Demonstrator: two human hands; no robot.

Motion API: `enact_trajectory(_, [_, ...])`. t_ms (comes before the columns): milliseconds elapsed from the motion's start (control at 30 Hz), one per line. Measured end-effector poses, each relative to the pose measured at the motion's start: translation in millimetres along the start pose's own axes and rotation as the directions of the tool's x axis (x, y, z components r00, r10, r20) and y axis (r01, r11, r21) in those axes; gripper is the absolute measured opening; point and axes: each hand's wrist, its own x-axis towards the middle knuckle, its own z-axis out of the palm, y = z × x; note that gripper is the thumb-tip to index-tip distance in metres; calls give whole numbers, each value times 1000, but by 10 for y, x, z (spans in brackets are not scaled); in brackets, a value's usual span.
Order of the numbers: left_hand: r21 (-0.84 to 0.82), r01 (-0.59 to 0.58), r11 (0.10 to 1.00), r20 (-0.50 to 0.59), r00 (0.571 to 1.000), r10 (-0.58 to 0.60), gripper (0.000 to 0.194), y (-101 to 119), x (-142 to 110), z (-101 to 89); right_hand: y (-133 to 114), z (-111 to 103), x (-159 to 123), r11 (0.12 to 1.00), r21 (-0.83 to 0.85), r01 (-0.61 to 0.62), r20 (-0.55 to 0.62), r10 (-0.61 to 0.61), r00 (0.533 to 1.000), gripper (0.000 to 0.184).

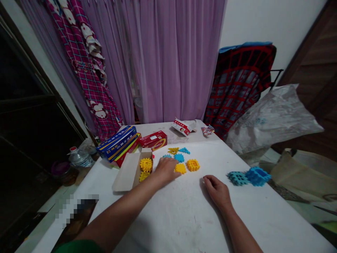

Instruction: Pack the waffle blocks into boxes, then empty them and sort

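Note:
My left hand (166,169) lies palm down on the white table (181,221), its fingertips at a yellow plastic waffle block (180,168). Another yellow block (193,165) sits just right of it, and small blue pieces (179,157) lie beyond. Left of that hand, an open cardboard box (125,172) holds yellow blocks (146,164). My right hand (217,191) rests empty on the table, fingers loosely curled. Off to its right are a teal block (238,178) and a blue block cluster (258,176).
A blue box (116,142) and a red box (153,140) stand at the table's far left. Torn packaging (183,127) lies at the far edge. A plastic sack (271,121) bulges past the right edge. A water bottle (81,158) stands below the left edge.

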Motion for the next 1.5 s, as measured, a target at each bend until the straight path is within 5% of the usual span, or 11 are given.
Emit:
enact_trajectory(100, [28, 64, 998, 60, 996, -66, 55, 180, 202, 258, -25, -3, -15, 999, 33, 3, -14, -3, 1000, 43])
enact_trajectory(267, [51, 103, 993, 62, 992, -106, 53, 123, 344, 435, -64, 3, -39, 998, 62, -1, -33, 3, 999, 41])
enact_trajectory(800, [151, 104, 983, 164, 978, -128, 48, 135, 490, 400, -72, -6, -10, 999, 41, -10, -25, 11, 1000, 45])
enact_trajectory(1033, [93, 91, 992, 106, 989, -100, 53, 195, 229, 231, 37, 15, 24, 999, 46, -13, -13, 13, 1000, 46])
enact_trajectory(1133, [51, 48, 998, 18, 999, -49, 57, -7, -63, -79, 31, 7, 25, 998, 49, -36, 0, 36, 999, 47])
enact_trajectory(1300, [86, 82, 993, -80, 994, -75, 55, -696, -561, -596, -34, -22, 8, 998, 32, -54, 7, 54, 999, 48])
enact_trajectory(1400, [149, 101, 984, -25, 995, -98, 55, -953, -710, -654, -36, -28, 2, 998, 15, -65, 7, 65, 998, 48])
enact_trajectory(1500, [169, 80, 982, 17, 996, -84, 56, -973, -740, -591, -20, -25, -3, 999, 4, -53, -3, 53, 999, 48])
